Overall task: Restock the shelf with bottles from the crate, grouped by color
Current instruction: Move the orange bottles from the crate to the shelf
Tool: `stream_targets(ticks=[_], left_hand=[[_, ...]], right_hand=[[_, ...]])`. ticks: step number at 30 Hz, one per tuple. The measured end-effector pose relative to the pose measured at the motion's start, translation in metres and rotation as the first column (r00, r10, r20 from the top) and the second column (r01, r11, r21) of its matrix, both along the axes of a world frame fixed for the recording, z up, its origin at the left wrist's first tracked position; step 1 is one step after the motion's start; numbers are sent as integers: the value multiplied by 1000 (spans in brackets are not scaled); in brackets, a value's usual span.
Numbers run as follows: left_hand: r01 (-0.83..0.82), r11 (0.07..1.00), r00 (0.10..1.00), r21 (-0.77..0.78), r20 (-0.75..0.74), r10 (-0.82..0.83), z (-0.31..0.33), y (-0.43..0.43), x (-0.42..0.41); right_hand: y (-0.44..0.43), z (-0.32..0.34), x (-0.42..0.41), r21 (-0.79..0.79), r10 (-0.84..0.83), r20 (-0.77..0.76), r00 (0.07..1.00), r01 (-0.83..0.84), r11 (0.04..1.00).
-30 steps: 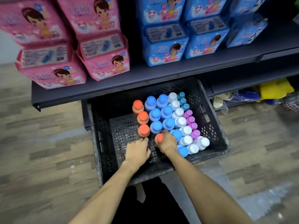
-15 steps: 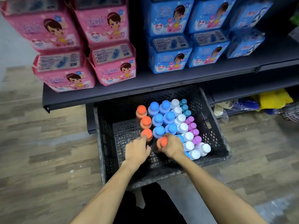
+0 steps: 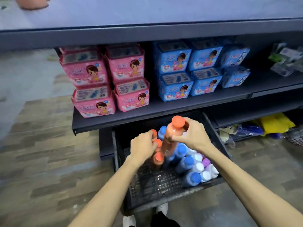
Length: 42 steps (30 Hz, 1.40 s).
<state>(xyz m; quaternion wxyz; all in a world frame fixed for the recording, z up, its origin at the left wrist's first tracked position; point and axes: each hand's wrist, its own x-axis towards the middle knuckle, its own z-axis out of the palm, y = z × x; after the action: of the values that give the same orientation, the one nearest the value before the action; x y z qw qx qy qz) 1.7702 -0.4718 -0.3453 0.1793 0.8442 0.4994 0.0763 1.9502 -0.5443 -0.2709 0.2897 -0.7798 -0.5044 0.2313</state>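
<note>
Over crate (image 3: 164,199) on floor, under shelf (image 3: 164,110). Step in hand, as judged: pulling orange bottles for shelving. Right hand (image 3: 195,135) grips orange bottle (image 3: 170,138) near its neck, fingers curled round it. The bottle is raised, its cap well above the others. Left hand (image 3: 142,148) curls its fingers round 2nd orange (image 3: 158,142), standing in crate. Next move likely needs both carried up and set side by side, apart from blues (image 3: 186,161) and whites (image 3: 198,167). Writing: pink packs (image 3: 98,74) and blue packs (image 3: 180,86) show a cartoon child and print too blurred to read. Bottle's mark unreadable.
</note>
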Motion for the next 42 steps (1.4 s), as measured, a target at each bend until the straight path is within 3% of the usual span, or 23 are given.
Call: stream_targets(ticks=[7,13,23,42], left_hand=[[-8,987,996,159,87,-6,69,33,-4],[-11,946,992,323,122,-30,115,48,-19],[-41,895,986,445,161,-35,160,47,-60],[-104,635,991,766,134,1,310,81,-133]], right_hand=[[29,79,-11,235,51,75,996,-67,970],[49,123,-26,346,100,128,987,-139,928],[60,174,-48,423,164,170,972,-222,879],[116,353,-111,588,307,181,934,-353,728]])
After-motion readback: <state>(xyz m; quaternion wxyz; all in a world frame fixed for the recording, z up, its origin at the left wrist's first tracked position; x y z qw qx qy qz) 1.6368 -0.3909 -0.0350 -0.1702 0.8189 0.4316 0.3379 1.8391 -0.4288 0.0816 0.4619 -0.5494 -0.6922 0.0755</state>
